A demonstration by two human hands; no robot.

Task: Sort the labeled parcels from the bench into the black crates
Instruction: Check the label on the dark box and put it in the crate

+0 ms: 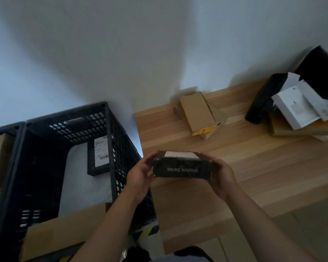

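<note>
I've got the black box [182, 168] gripped at both ends, left hand [140, 178] and right hand [222, 176] fingers curled round it, black crate [110, 140] at 9 o'clock.

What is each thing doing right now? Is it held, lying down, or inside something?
Black box: held off the bench at both ends.
Left hand: grips the box's left end.
Right hand: grips the box's right end.
Black crate: open-topped, parcels inside.
Labeled black parcel: leaning inside the crate.
Brown boxes: stacked on the bench.
Parcel pile: heaped, far right.
</note>
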